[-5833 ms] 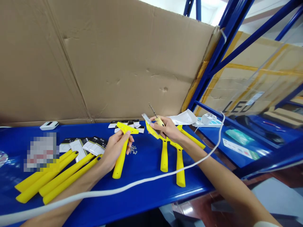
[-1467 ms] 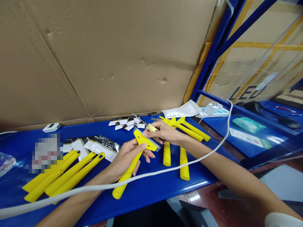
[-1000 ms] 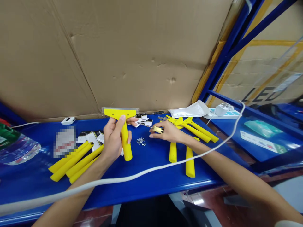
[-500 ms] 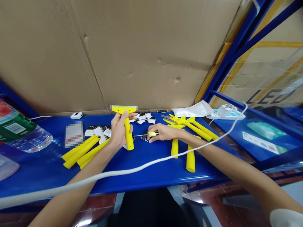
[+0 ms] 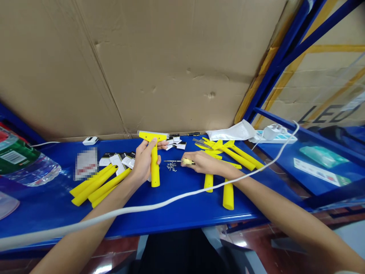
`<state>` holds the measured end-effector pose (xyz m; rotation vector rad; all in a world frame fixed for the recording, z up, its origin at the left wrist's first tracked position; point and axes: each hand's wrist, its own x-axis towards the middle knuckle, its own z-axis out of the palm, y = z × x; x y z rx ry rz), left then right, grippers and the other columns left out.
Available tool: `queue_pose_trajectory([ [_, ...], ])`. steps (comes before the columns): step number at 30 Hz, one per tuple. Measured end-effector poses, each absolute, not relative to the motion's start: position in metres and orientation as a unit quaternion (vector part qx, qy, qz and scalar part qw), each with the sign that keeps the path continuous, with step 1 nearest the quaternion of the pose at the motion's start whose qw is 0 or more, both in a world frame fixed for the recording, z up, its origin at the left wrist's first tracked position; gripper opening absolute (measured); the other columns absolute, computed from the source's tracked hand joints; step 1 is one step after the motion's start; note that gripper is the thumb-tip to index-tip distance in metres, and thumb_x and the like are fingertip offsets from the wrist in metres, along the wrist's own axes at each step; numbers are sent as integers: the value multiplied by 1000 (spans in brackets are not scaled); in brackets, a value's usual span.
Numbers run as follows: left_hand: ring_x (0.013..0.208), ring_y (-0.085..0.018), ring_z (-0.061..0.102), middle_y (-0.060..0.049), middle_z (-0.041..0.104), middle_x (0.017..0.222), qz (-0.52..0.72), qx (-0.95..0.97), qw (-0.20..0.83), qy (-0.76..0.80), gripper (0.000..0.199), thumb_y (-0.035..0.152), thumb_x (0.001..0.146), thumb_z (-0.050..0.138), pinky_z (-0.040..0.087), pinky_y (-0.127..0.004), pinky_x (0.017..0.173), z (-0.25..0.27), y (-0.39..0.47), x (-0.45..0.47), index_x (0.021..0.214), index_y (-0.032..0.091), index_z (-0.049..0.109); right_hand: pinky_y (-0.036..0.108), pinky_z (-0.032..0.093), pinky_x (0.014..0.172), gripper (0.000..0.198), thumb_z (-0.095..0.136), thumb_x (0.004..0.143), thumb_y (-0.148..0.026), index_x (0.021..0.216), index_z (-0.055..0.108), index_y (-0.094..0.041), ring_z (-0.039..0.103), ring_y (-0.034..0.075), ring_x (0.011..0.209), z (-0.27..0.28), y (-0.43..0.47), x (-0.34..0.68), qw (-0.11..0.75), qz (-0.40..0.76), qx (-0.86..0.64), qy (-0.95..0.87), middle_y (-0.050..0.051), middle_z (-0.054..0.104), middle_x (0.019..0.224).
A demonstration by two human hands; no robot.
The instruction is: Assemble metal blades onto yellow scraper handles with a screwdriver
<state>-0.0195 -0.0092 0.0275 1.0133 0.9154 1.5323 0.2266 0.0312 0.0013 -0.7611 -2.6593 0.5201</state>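
Observation:
My left hand (image 5: 145, 159) is closed around a yellow scraper (image 5: 154, 167), its wide head up and a clear strip along the top edge. In my right hand (image 5: 203, 163) is a screwdriver (image 5: 187, 161) with a pale yellow handle, its thin shaft pointing left toward the scraper, apart from it. Small screws (image 5: 171, 166) lie loose on the blue table between the two hands. Several yellow scraper handles (image 5: 95, 184) lie by my left forearm. More yellow scrapers (image 5: 236, 154) are spread beyond and beside my right hand.
A white cable (image 5: 159, 205) crosses in front of both forearms. Black-and-white packets (image 5: 176, 144) and another screwdriver (image 5: 194, 134) lie at the back, near a white bag (image 5: 230, 131). A large bottle (image 5: 25, 160) stands left; a power strip (image 5: 272, 136) is right. Cardboard (image 5: 171, 68) walls the back.
My right hand with the screwdriver has drawn slightly right, away from the scraper, and the screws show more fully. The scraper in my left hand has tilted and dropped a little.

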Motion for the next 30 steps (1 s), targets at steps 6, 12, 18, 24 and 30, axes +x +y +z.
queue_pose_trajectory([
  [6, 89, -22, 77, -19, 81, 115, 610, 407, 543, 408, 19, 31, 98, 70, 42, -18, 39, 26, -10, -19, 107, 16, 64, 29, 48, 77, 15, 62, 105, -26, 100, 74, -20, 67, 18, 76, 9, 30, 228, 288, 229, -272, -889, 5, 78, 93],
  [12, 91, -23, 76, -20, 81, 111, 547, 440, 585, 407, 23, 31, 97, 74, 41, -16, 37, 17, -20, -6, 109, 14, 65, 32, 49, 80, 27, 74, 100, -47, 93, 77, -21, 66, 19, 80, 14, 23, 222, 465, 226, -283, -808, 4, 75, 91],
  [18, 78, -19, 72, -18, 81, 108, 482, 468, 616, 410, 27, 35, 98, 74, 41, -16, 36, 17, -36, 7, 112, 13, 68, 35, 52, 82, 26, 76, 99, -47, 93, 80, -22, 71, 22, 86, 19, 15, 218, 496, 241, -267, -790, 5, 77, 93],
  [24, 87, -22, 76, -19, 81, 106, 444, 475, 637, 415, 35, 34, 101, 69, 39, -16, 35, 16, -40, 12, 128, 11, 66, 34, 54, 84, 23, 77, 99, -44, 101, 83, -22, 72, 21, 89, 16, 13, 218, 467, 260, -268, -802, 5, 78, 99],
  [30, 91, -24, 76, -20, 80, 110, 450, 470, 639, 410, 38, 35, 101, 70, 42, -17, 35, 11, -40, 12, 130, 12, 66, 37, 53, 92, 25, 84, 92, -47, 94, 84, -22, 68, 23, 100, 11, 19, 216, 464, 294, -268, -792, 6, 73, 105],
])
